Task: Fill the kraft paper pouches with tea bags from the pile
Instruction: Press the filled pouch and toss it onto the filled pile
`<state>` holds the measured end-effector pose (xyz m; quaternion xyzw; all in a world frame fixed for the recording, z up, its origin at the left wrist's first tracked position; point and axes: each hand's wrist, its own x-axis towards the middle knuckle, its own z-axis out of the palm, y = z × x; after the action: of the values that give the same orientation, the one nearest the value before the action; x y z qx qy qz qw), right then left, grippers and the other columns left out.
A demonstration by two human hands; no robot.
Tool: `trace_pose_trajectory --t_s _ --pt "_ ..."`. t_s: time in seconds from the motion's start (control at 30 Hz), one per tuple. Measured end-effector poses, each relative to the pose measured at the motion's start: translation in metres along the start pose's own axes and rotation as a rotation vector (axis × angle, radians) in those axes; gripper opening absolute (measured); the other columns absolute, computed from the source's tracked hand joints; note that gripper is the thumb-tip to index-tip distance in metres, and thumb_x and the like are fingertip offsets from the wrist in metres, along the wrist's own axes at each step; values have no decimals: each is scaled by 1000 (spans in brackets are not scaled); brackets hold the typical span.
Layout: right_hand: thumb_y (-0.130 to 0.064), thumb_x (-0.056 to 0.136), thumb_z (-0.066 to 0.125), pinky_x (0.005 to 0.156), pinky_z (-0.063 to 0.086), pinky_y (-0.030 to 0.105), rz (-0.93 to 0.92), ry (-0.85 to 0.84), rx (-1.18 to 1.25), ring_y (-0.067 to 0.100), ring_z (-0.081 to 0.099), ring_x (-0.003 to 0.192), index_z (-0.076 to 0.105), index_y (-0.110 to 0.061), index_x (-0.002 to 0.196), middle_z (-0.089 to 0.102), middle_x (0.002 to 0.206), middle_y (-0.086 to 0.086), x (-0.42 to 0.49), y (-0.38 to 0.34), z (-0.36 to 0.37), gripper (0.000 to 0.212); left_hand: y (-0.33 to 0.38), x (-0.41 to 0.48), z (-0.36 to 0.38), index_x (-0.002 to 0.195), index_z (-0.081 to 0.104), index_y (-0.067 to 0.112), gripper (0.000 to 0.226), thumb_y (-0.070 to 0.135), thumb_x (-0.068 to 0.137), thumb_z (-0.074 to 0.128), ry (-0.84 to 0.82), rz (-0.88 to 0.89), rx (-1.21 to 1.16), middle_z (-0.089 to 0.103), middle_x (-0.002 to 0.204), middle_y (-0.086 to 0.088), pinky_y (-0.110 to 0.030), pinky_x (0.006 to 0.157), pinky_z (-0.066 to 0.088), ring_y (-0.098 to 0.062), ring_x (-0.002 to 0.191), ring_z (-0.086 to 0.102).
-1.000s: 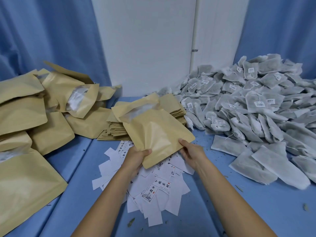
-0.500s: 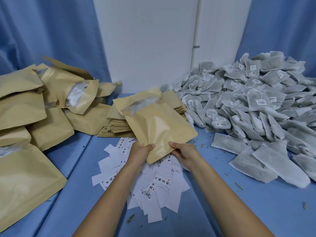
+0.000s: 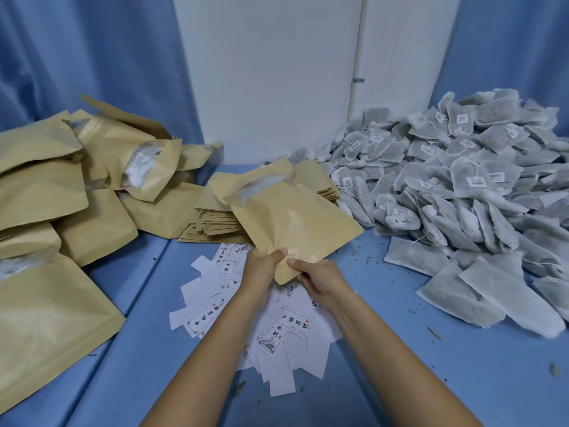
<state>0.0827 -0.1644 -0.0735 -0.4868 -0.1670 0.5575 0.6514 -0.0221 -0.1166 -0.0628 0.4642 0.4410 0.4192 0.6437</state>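
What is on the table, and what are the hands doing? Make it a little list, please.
pouch: brown paper, held over the labels
left hand: grips its near corner
right hand: grips the same corner
tea bags: big pile, right side
flat pouches: stack behind the held one
bulging pouches: heap, left side
labels: white slips on the blue table

The left hand (image 3: 262,270) and right hand (image 3: 321,280) are bare, as are both forearms.

tea bag pile (image 3: 462,180) cropped right, filled pouches (image 3: 46,318) cropped left, paper slips (image 3: 201,286) partly hidden
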Motion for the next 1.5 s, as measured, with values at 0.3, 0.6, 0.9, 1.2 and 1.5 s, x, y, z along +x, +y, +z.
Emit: trace_pose_trajectory --t_s 0.3,0.6,0.9,1.2,1.5 --pt "12 80 64 48 43 20 -27 -88 -63 14 57 52 63 -3 82 67 62 4 -11 19 11 15 -5 -5 0 106 62 2 17 4 89 61 -7 -54 -126 68 85 -14 -25 42 45 -27 65 63" --pt "16 80 61 59 42 28 -37 -212 -111 20 57 61 63 1 83 66 68 10 -12 24 15 15 -2 -7 -3 106 61 3 18 5 88 62 19 -55 -141 69 89 -15 -25 45 48 -27 70 66" --pt "3 80 69 46 43 15 -168 164 -95 6 53 43 57 -6 65 62 66 4 16 -44 -13 22 8 -8 -20 124 52 -1 36 -2 89 59 16 -94 -209 63 117 -17 -27 66 54 -24 97 63" --pt "4 79 70 74 57 25 -139 169 86 20 65 77 59 2 88 67 90 12 28 -55 -15 14 15 -8 -23 95 60 11 15 -2 87 61 1 -60 -143 70 88 -2 -21 56 53 -11 73 67" --pt "2 81 70 77 58 27 -134 141 134 18 65 82 61 0 91 67 94 10 32 -66 -26 13 16 -6 -31 117 53 5 32 0 87 62 7 -40 -87 66 110 -10 -30 72 52 -20 90 65"
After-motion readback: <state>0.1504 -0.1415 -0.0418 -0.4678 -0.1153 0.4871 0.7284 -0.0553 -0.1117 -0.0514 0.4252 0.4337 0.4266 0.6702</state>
